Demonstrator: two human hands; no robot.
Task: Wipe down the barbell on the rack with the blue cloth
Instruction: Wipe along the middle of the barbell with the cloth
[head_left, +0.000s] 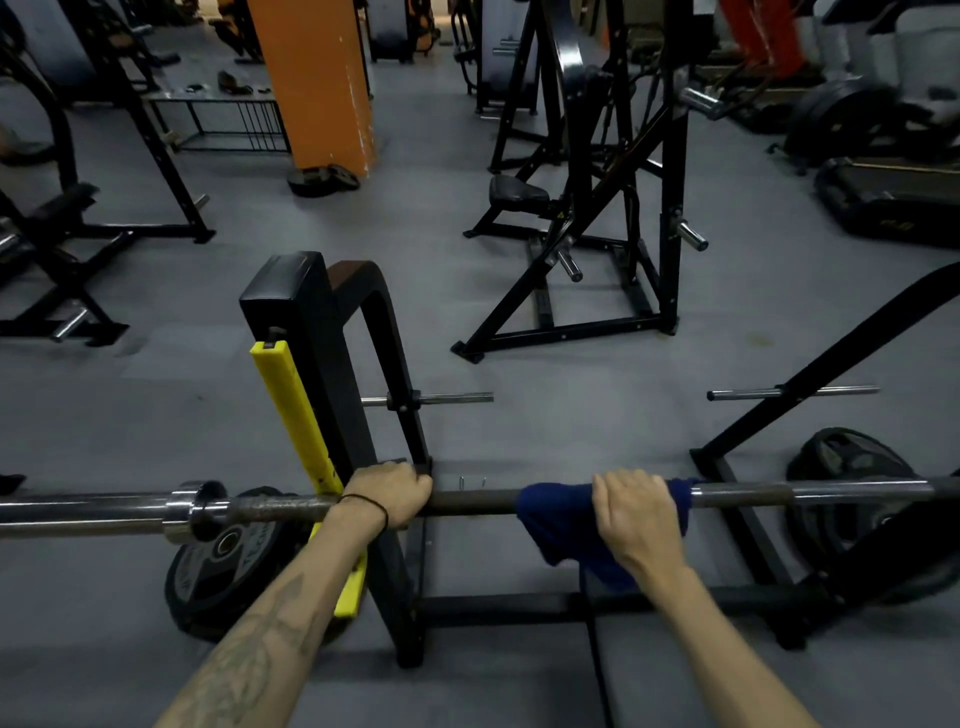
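Barbell (478, 501) lies level across the rack (311, 332); left hand (387, 496) clamped bare on the shaft beside the upright, right hand (636, 512) closed over the blue cloth (556, 525) wrapped round mid-shaft. Bar looks heavy, rigid, unlikely to shift (though it may roll). Cloth is soft and slack, loose end hanging; best gripped wrapped around the shaft.

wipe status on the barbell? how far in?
Done: the blue cloth is already draped over the barbell. In hand: the right hand presses the cloth around the shaft right of centre, while the left hand grips the bare bar by the rack. Left: can't tell which stretches are wiped; the ends sit outside the cloth.
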